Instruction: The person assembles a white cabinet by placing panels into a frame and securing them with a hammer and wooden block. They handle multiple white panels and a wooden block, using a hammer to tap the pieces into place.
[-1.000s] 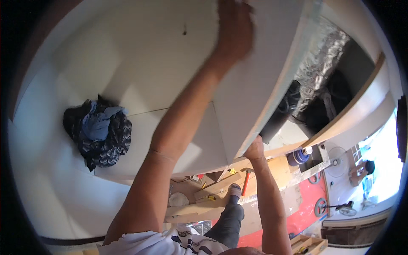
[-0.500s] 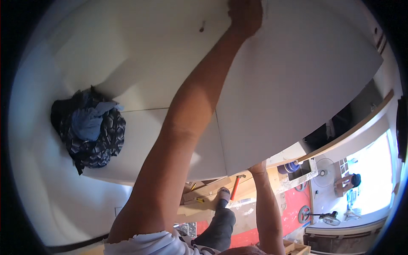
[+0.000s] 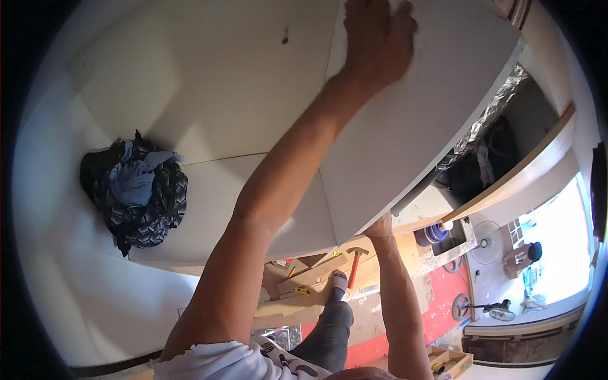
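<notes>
A wide white panel [image 3: 418, 126] slants across the upper right, with seams against a cream board [image 3: 221, 88] and a smaller white board [image 3: 266, 202]. My left hand [image 3: 380, 47] reaches up to the panel's face, fingers apart and holding nothing; whether the fingertips touch it is unclear. Low at the panel's near corner, my right hand [image 3: 380, 228] passes behind its edge, and the fingers are hidden. To the left, a dark patterned bundle [image 3: 158, 221] lies against the white surface with a blue-grey cloth [image 3: 133, 180] on it.
Below stand wooden boards [image 3: 316, 275] with a red-handled hammer [image 3: 356, 266] and a yellow tool [image 3: 301, 291]. A silvery foil strip [image 3: 500, 101] and a dark bag [image 3: 487, 158] show beyond the panel. A fan [image 3: 497, 310] and another person [image 3: 522, 256] are at right.
The panel's right edge has shifted left and up, baring the foil and more of the dark bag. My left hand has moved slightly right and down, its fingers now spread.
</notes>
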`<state>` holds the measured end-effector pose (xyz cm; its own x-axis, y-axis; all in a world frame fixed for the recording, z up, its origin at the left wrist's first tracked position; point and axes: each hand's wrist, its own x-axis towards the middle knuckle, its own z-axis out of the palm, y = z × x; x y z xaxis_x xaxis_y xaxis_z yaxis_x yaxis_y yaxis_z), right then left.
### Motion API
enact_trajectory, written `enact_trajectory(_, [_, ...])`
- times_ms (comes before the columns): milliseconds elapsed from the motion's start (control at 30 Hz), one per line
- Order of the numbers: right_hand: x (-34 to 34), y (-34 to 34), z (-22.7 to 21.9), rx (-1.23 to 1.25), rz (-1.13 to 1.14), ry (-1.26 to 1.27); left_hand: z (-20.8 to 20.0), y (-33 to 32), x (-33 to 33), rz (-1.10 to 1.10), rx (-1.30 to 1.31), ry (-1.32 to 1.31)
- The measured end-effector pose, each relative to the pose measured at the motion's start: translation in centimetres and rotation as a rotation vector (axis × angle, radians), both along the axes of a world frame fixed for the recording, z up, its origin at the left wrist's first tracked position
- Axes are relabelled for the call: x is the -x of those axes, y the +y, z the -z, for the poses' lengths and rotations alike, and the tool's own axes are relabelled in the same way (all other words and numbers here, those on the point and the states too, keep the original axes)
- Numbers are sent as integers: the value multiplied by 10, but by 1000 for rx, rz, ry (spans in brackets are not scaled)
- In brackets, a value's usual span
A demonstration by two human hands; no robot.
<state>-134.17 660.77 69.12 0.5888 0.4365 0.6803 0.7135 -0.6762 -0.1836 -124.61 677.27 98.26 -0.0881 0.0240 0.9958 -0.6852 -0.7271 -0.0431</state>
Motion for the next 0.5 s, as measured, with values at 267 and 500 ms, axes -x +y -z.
enact_trajectory(267, [-1, -1, 8, 43, 50, 109, -2, -23, 75, 421, -13, 84])
enact_trajectory(500, [5, 9, -6, -40, 46, -92, 5, -31, 87, 618, 162, -86])
